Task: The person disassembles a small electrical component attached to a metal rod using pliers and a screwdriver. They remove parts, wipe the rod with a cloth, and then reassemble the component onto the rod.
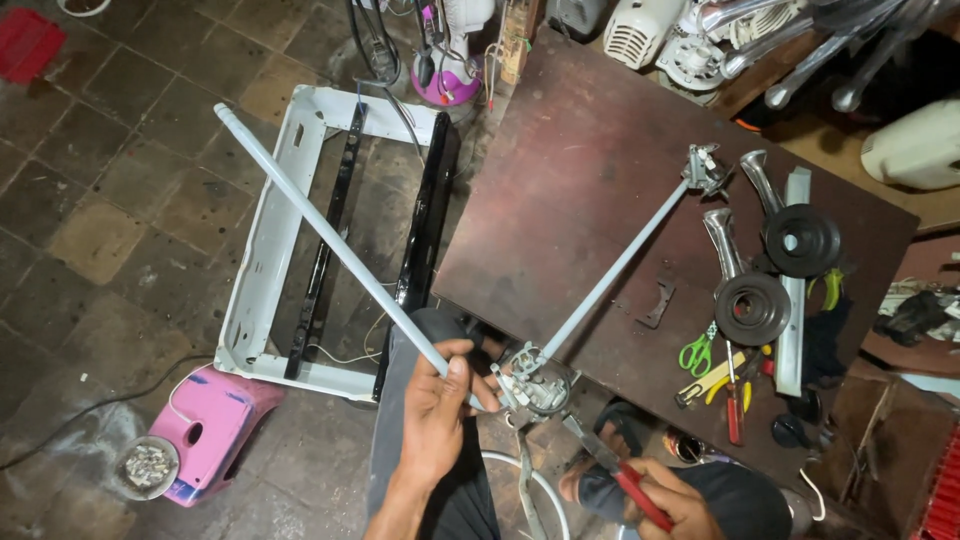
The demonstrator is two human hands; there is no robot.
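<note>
head view looks straight down on our two hands at the near edge of a dark brown surface (600,130). our left hand (435,415) is wrapped around the lower end of a long grey tube (335,245), fingers closed on it with the thumb on top. the tube's long axis runs up and to the left from that hand, out over a white metal frame (270,235) lying on the tiled floor (110,180).

just to the right of the left hand, touching the tube's end, sits a small metal joint assembly (535,380). a second grey tube (620,260) leaves it up and to the right across the surface, ending in a metal fitting (705,170), so the two tubes make a v that meets at the joint.

our right hand (680,505) is closed around red-handled pliers (615,470), whose nose points up-left at the joint from below. the left hand is nearer the joint.

room is tight on the right, where two black pulleys (752,308), green scissors (697,352) and screwdrivers (735,385) crowd the surface. the left is more open over the frame, with a pink housing (215,425) near its corner.
</note>
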